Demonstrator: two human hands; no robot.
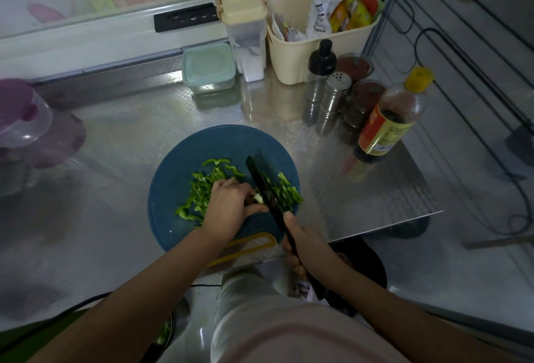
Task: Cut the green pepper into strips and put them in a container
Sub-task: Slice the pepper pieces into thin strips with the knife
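Counter (144, 120) of patterned steel carries the round blue board (179, 160). Across it lies the knife (261, 180), handle wrapped in your right hand (306, 244), blade down beside your left hand (228, 206). Strips (199, 192) lie on the board either side of the blade — light, probably slippery, so scoop them as a loose bunch. Smallest is the pepper stub (258, 197), pinned under the left hand's curled fingers.
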